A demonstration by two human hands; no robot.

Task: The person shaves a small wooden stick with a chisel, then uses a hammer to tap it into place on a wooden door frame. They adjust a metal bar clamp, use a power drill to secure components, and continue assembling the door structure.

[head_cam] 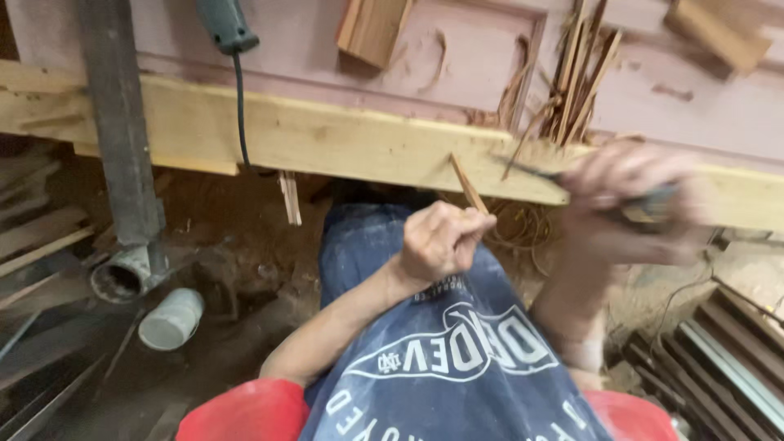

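In the head view, the left hand (441, 241) is closed around a thin wood strip (468, 184), which points up and away toward the beam (343, 139). The blurred right hand (625, 204), just beside it, grips a dark tool (649, 206).

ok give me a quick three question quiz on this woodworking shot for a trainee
1. True or false: the left hand pinches a thin wood strip.
2. The right hand is blurred. What does it seem to grip? A) a slim dark tool B) a white cup C) a red bucket
3. Fill in: the strip leans against the pale wooden ____.

Key:
1. True.
2. A, though blur hides what kind of tool it is.
3. Beam. It runs across the view, with a black cable hanging over it and a grey pipe standing at the left.
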